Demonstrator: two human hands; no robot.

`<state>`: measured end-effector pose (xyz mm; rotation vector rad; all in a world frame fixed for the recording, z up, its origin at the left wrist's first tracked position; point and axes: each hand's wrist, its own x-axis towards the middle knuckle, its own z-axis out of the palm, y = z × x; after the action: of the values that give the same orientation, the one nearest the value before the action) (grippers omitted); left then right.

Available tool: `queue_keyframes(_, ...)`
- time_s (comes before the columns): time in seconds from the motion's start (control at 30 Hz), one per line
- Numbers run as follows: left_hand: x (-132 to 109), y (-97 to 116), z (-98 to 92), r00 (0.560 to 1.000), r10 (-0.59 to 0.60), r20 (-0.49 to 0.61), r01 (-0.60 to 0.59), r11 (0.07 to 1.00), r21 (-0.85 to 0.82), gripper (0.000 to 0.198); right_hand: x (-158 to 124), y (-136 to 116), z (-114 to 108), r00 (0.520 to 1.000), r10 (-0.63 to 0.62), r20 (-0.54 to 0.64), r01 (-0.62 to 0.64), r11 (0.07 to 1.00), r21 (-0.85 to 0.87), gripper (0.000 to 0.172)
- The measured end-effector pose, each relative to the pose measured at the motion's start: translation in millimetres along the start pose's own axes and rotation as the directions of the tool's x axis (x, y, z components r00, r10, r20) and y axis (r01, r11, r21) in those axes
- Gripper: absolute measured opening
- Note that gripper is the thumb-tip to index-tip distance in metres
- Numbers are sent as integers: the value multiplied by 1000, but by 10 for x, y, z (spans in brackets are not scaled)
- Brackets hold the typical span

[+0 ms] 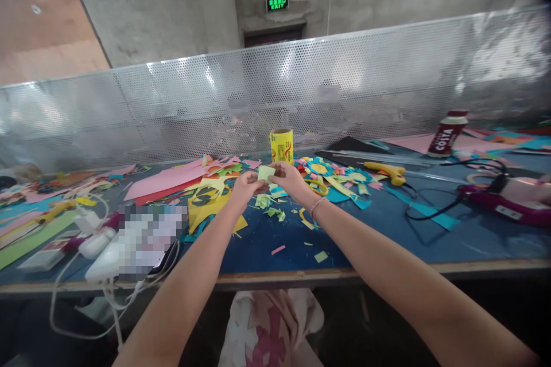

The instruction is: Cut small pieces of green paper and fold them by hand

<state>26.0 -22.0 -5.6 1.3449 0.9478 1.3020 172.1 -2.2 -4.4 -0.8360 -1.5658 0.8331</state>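
Observation:
A small piece of light green paper point(266, 173) is held up between my two hands, above the blue table point(258, 252). My left hand point(247, 188) pinches its left and lower edge. On its right side, the fingers of my right hand point(293, 179) are closed on the same piece. Just behind the hands stands a yellow cardboard tube point(282, 146) with printing on it. Below them lie green paper scraps point(271, 206). Paper flowers point(319, 166) in blue and yellow sit to the right of my right hand.
Yellow glue gun point(385, 172) and purple power strip point(508, 200) with black cables lie right. A Costa bottle point(448, 135) leans in view at the back right. Pink paper point(166, 180), white chargers point(103, 255) and a blurred phone-like device occupy the left. A perforated metal screen point(172, 109) borders the back.

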Motion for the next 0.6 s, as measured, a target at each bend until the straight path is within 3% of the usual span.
queue_keyframes(0.2,4,28,-7,1000,-4,-25,4,1000,-15,13,7,6,-13,995,-95,22,97,990,-105,14)
queue_keyframes(0.37,-8,32,0,998,-68,-4,67,994,-87,10,-10,-16,-31,978,-209,2,200,932,-301,18)
queue_keyframes(0.5,-44,83,33,991,-132,16,132,965,-228,7,-45,-40,-44,877,-467,114,463,754,-467,25)
queue_keyframes(0.6,-65,143,51,988,-152,9,147,940,-308,9,-57,-38,-63,793,-572,212,586,620,-521,29)
